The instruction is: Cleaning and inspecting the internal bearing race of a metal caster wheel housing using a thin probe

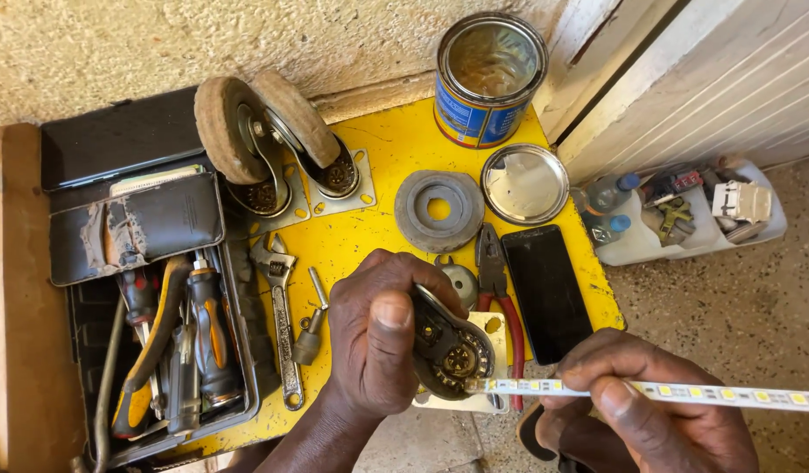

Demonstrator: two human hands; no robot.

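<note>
Left hand (374, 337) clamped around dark metal caster bracket on its plate (453, 350), above yellow table (396, 144). Right hand (636, 394) pinching thin white LED strip (685, 392), tip at bearing. Bracket probably heavy, rigid; strip light, fragile, best held by edges.

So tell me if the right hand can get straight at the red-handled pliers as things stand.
Probably not straight away. The right hand is pinching the LED strip, so it is occupied. The red-handled pliers lie close by, uncovered on the yellow table, though the caster bracket in the left hand overlaps their handles.
</note>
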